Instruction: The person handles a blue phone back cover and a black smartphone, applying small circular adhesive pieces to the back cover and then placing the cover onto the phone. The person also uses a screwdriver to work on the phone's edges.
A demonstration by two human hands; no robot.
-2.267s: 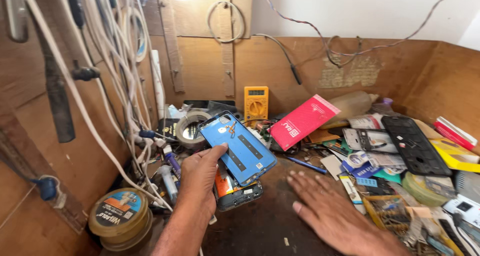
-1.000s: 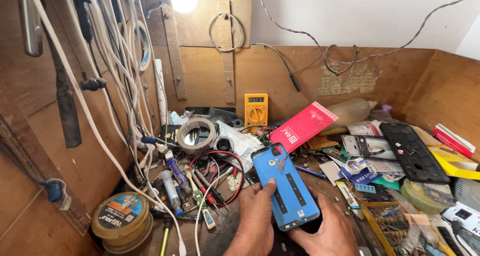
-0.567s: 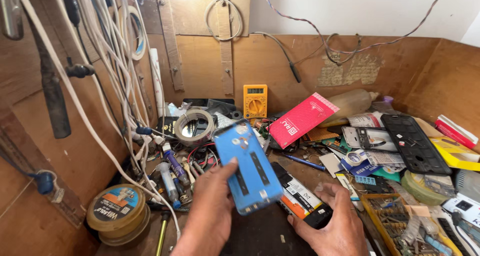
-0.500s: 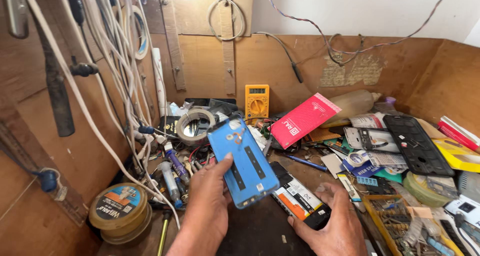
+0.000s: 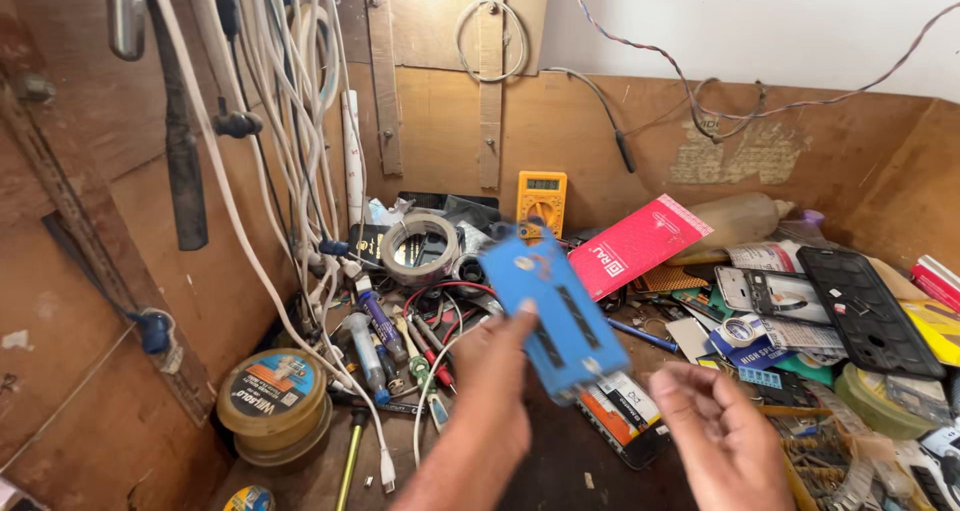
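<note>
Left hand point(image 5: 495, 401) holds a blue phone panel point(image 5: 553, 309); right hand point(image 5: 722, 441) hovers open beside it.

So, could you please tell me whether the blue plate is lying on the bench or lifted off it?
Lifted: the left hand holds the blue plate above the clutter.

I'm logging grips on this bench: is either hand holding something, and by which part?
The left hand holds a blue flat panel by its lower left edge, thumb on its face. The right hand is open beside it, holding nothing.
</note>
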